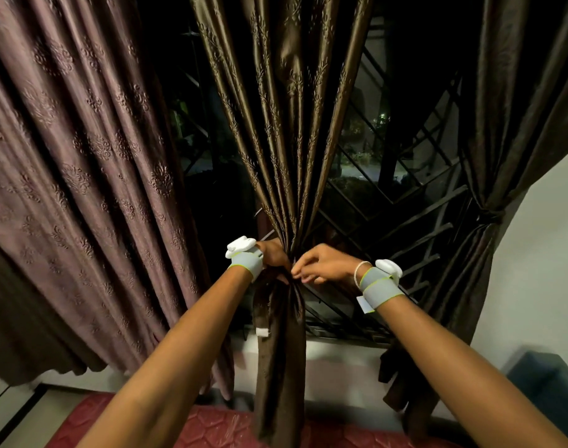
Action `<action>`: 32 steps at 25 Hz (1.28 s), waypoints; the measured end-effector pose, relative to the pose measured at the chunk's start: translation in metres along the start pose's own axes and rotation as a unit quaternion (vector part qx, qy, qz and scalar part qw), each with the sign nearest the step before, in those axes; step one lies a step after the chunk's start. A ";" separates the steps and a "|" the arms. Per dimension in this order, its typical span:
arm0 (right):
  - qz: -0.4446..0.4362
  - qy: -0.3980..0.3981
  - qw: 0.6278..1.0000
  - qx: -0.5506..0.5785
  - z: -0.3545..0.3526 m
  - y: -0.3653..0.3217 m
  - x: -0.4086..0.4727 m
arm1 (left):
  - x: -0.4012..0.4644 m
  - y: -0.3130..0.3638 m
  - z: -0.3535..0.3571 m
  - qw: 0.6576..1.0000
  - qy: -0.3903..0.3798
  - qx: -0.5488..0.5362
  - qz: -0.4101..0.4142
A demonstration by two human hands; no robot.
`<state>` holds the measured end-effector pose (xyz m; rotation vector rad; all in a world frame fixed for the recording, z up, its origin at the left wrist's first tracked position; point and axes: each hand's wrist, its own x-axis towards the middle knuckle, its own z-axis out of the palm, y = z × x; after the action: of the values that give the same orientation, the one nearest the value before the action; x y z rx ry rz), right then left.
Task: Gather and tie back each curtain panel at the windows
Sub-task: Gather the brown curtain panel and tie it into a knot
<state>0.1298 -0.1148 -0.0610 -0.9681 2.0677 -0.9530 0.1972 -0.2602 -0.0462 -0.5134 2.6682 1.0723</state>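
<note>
Step in hand, as judged: cinching the middle brown curtain panel (285, 124), which hangs in front of the dark window grille (405, 195) and is pulled into a narrow waist about two-thirds down the view. The left hand (274, 253) is wrapped round that waist from the left, fingers curled behind the folds and holding the bunch. The right hand (321, 265) meets it from the right, thumb and fingertips closed in a pinch right at the gather; it seems to have hold of a fold or a tie end, but which cannot be told. A dark fabric strip (263, 321) with a small white tab hangs down just left of the gathered tail, probably the tie-back, not yet visibly wrapped. The right-hand curtain panel (509, 124) is already knotted at its waist (488, 218), beside the white wall (541, 253). The mauve patterned panel (66, 156) on the left hangs loose, likely still to do. Next move, by judgement: keep the left grip tight so the folds do not slip, and bring the strip round the bunch with the right hand. Hidden or unclear: the left fingers behind the cloth, the contact point between the hands (blurred, in shadow), any hook on the frame, and the curtain tops, cut off above. Grey wrist bands (378, 287) carrying white devices sit on both wrists. A red mattress edge (211, 425) shows at the bottom.
</note>
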 end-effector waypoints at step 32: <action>-0.007 0.193 0.978 0.073 0.025 -0.021 0.040 | -0.015 -0.065 -0.040 0.960 0.210 0.183 0.041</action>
<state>0.1366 -0.1659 -0.0665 -0.7661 2.2651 -1.3672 0.2340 -0.3286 -0.0535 -0.6142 3.1804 0.4983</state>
